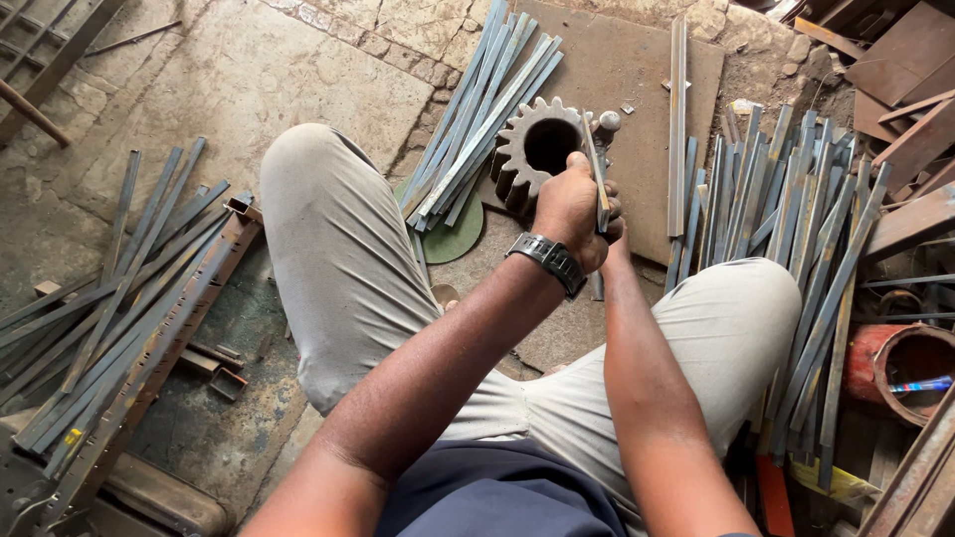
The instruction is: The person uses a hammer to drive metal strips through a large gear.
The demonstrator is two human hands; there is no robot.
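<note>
The left hand (569,207), a dark watch (549,261) on its wrist, reaches forward between the knees with its back to the camera. Its fingers are curled tight around a flat metal strip (595,171), which stands nearly upright and tilts slightly away. The right forearm runs up alongside from the lower right, and the right hand (615,231) is almost wholly hidden behind the left one; whether its fingers are closed on the strip or on anything else cannot be told.

The strip rises just beside a large toothed steel gear (542,147), which lies on a rusty steel plate (637,80) on the floor; the held strip's upper end overlaps the gear's right rim. A small round knob (609,121) shows just past the strip's tip.

A loose bundle of long flat strips (482,119) lies slanted to the left of the gear, partly over a green disc (453,239). More strips are heaped to the right (796,229), beside the right knee, and a further pile lies at far left (119,288) on the stone floor. A rusty red pipe end (900,363) sits at the right edge.
</note>
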